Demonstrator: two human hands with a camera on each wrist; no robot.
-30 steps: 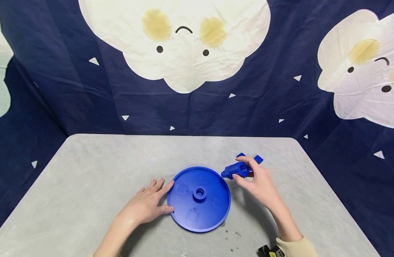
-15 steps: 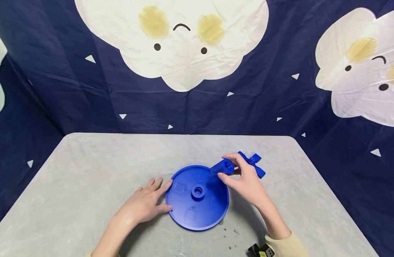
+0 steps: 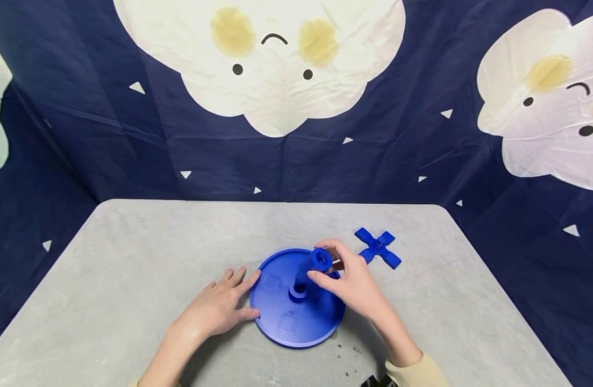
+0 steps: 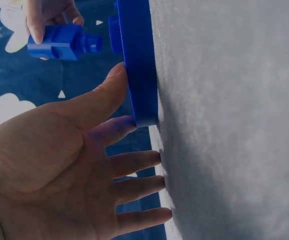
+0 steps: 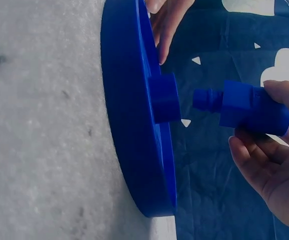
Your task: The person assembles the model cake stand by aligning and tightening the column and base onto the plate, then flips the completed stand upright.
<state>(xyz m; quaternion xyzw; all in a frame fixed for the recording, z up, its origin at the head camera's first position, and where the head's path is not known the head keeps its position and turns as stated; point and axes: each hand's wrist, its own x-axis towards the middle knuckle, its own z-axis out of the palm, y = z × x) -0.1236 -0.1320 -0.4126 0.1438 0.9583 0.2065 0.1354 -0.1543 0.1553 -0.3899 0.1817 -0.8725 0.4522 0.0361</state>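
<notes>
A round blue disc lies flat on the grey table, with a raised socket at its centre. My right hand grips a blue cylindrical post and holds it upright just above the socket, its narrow tip a short gap from the opening. My left hand rests flat on the table with straight fingers and the thumb against the disc's left rim. A blue cross-shaped piece lies on the table to the right of the disc.
The grey table is backed and flanked by a dark blue cloth with white cloud faces. A few dark specks mark the table near the front right. A cream sleeve cuff shows at the bottom edge.
My right hand has carried the post leftwards from beside the cross piece to over the disc's centre and turned it upright. The cross piece now lies uncovered. The left hand has stayed put.
</notes>
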